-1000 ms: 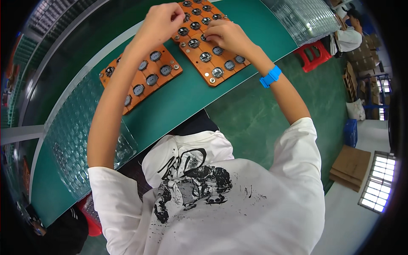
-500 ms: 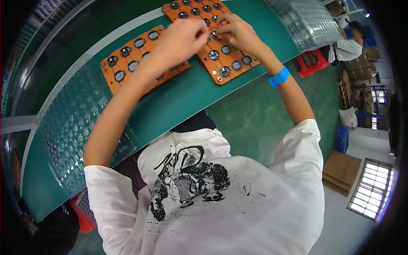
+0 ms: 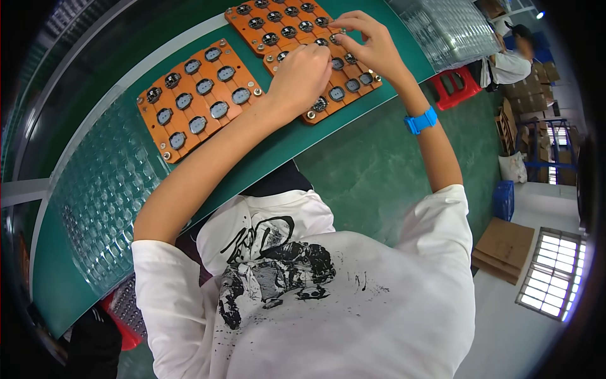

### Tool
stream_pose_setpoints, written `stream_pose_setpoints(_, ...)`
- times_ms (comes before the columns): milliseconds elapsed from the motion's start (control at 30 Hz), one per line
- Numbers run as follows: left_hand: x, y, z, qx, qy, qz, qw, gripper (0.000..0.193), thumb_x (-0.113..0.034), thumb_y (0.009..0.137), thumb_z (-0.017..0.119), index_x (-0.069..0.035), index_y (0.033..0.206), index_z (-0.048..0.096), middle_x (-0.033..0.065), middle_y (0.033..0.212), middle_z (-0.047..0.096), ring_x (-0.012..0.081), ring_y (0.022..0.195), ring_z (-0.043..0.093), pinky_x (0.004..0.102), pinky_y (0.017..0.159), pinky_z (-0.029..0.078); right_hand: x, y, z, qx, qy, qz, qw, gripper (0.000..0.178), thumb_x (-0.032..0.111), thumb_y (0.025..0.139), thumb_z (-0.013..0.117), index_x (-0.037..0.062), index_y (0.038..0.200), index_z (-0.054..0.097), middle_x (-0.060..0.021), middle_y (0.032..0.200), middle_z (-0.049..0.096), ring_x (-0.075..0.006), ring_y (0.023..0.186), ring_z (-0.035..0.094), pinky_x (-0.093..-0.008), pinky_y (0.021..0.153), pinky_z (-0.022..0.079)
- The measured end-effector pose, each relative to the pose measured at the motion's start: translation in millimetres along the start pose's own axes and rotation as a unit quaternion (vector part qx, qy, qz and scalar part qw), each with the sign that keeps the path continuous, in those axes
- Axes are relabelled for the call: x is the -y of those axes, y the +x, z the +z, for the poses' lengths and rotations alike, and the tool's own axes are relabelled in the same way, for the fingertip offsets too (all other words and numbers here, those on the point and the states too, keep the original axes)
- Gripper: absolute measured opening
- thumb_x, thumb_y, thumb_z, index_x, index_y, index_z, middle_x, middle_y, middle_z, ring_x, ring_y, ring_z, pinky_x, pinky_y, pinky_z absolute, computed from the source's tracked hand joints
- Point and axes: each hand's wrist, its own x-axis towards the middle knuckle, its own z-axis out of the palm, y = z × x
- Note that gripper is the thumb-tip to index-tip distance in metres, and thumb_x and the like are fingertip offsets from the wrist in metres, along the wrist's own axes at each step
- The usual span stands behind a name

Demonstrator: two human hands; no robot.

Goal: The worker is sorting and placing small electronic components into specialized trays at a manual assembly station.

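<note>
— Left hand (image 3: 303, 77) first. Where is it?
— Over the left side of the lower board (image 3: 346, 98), back of the hand up, fingers bunched together.
— Pinching anything?
— I can't tell. The fingertips are tucked out of sight under the knuckles.
— And the right hand (image 3: 375, 50)?
— Spread. Its thumb and forefinger curve apart, with a gap between their tips, just beside the discs near the right edge, close to where the lower board meets the upper board (image 3: 278, 28). I see nothing held in that gap.
— Describe those boards.
— Orange, end to end on the green table (image 3: 278, 148), set with rows of round discs. Those on the upper board, such as this one (image 3: 288, 32), show dark, shiny faces; several near the lower board's right corner are plain grey.
— Anything to the left of them?
— Another orange board, the left board (image 3: 201, 103), well apart from both hands, in four rows of three. Two discs at its far left corner are dark-faced, the others grey. Screws sit at its corners.
— What else lies about?
— Clear dimpled trays (image 3: 104, 208) beyond the left board, and a clear stack (image 3: 448, 31) at the table's far right, near a red stool (image 3: 456, 88).
</note>
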Motion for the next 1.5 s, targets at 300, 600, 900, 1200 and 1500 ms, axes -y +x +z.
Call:
stream_pose_setpoints(300, 3, -5, 11, 0.062, 0.047, -0.036, 0.996, 0.012, -0.007, 0.079, 0.059, 0.004, 0.079, 0.057, 0.0204, 0.083, 0.060, 0.0363, 0.082, 0.060, 0.0437, 0.071, 0.048, 11, -32, -2, -0.021, -0.004, 0.051, 0.998, 0.015, 0.014, 0.083, 0.065, 0.0063, 0.095, 0.069, -0.0040, 0.095, 0.064, -0.0135, 0.079, 0.058, -0.0248, 0.060, 0.041)
stream_pose_setpoints(600, -7, 0, 10, 0.115, 0.161, -0.008, 0.980, 0.016, -0.007, 0.066, 0.069, -0.002, 0.081, 0.068, 0.0147, 0.088, 0.062, 0.0296, 0.090, 0.059, 0.0418, 0.079, 0.043, 37, -32, 12, 0.084, 0.021, 0.077, 0.993, 0.020, 0.001, 0.073, 0.064, -0.0023, 0.093, 0.062, -0.0141, 0.089, 0.061, -0.0335, 0.084, 0.057, -0.0368, 0.072, 0.047)
stream_pose_setpoints(900, -13, -7, -68, 0.110, 0.011, 0.045, 0.993, 0.015, -0.011, 0.082, 0.058, 0.002, 0.086, 0.065, 0.0143, 0.088, 0.061, 0.0297, 0.087, 0.060, 0.0404, 0.076, 0.049, 44, -26, 12, 0.152, -0.026, 0.068, 0.986, 0.015, 0.002, 0.077, 0.066, -0.0008, 0.091, 0.064, -0.0104, 0.079, 0.058, -0.0259, 0.068, 0.054, -0.0336, 0.061, 0.045)
stream_pose_setpoints(1200, 16, -117, -254, 0.067, 0.031, -0.168, 0.983, 0.015, -0.008, 0.088, 0.057, 0.002, 0.099, 0.063, 0.0063, 0.091, 0.063, 0.0140, 0.079, 0.059, 0.0251, 0.066, 0.046, 30, -34, 30, 0.095, 0.003, 0.039, 0.995, 0.006, -0.002, 0.078, 0.063, -0.0029, 0.084, 0.063, -0.0104, 0.083, 0.060, -0.0261, 0.074, 0.058, -0.0327, 0.064, 0.047)
stream_pose_setpoints(1500, 68, -295, -467, -0.081, 0.317, -0.385, 0.863, 0.019, -0.012, 0.089, 0.056, 0.001, 0.101, 0.063, 0.0099, 0.091, 0.066, 0.0174, 0.082, 0.063, 0.0292, 0.074, 0.049, 45, -12, 11, 0.243, 0.002, 0.113, 0.963, 0.025, 0.004, 0.076, 0.068, -0.0025, 0.098, 0.059, -0.0072, 0.072, 0.054, -0.0134, 0.066, 0.050, -0.0260, 0.061, 0.042)
